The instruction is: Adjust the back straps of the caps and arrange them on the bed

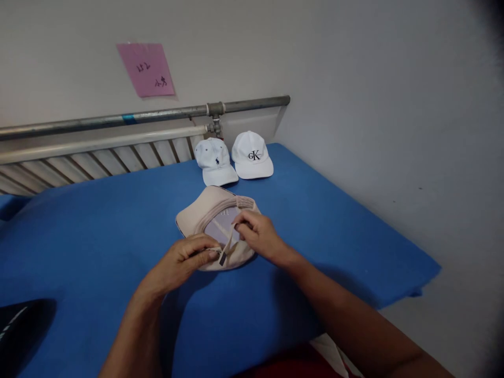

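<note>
A beige baseball cap (208, 203) lies upside down on the blue-covered table, its brim toward the far left and its inside facing up. My left hand (187, 258) is closed on the near edge of the cap, thumb and fingers pinching beside the strap's fastening. Between the fingertips of my right hand (255, 232) is the end of the cap's back strap (228, 245), pulled up over the opening. A dark piece on the strap shows near the left fingertips.
Two white caps, one with a small dark emblem (216, 157) and one with "CK" letters (252, 152), sit behind on the blue cloth (118, 226). A radiator (134, 156) and pipe (165, 114) run along the wall. A dark object (23, 331) lies at lower left.
</note>
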A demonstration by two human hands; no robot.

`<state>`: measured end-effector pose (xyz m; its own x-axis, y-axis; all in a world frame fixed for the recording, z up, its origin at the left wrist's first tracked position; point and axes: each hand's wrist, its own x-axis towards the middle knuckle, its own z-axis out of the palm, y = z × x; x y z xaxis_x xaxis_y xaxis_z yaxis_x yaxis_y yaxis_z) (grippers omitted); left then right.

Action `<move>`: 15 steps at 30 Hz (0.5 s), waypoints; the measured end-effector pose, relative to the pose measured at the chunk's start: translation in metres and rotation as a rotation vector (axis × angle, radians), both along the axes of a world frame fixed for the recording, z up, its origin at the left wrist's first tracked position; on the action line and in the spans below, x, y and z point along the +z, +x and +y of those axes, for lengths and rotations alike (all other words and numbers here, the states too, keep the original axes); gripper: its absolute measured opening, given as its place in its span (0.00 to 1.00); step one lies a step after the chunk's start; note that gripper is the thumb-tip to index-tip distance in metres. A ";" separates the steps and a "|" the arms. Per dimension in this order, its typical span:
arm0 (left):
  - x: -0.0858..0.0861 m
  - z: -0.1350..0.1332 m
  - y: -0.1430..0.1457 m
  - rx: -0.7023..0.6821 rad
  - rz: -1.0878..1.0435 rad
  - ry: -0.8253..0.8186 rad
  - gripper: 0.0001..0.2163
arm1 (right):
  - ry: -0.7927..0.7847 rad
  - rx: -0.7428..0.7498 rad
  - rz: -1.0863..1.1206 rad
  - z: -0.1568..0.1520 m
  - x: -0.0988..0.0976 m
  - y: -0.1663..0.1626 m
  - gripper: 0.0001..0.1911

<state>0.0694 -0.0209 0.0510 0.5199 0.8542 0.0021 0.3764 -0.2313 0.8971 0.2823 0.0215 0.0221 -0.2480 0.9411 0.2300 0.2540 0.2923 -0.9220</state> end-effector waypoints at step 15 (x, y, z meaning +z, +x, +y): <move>-0.046 0.049 -0.027 0.744 -0.239 0.122 0.22 | -0.374 0.017 0.823 0.005 0.010 0.014 0.05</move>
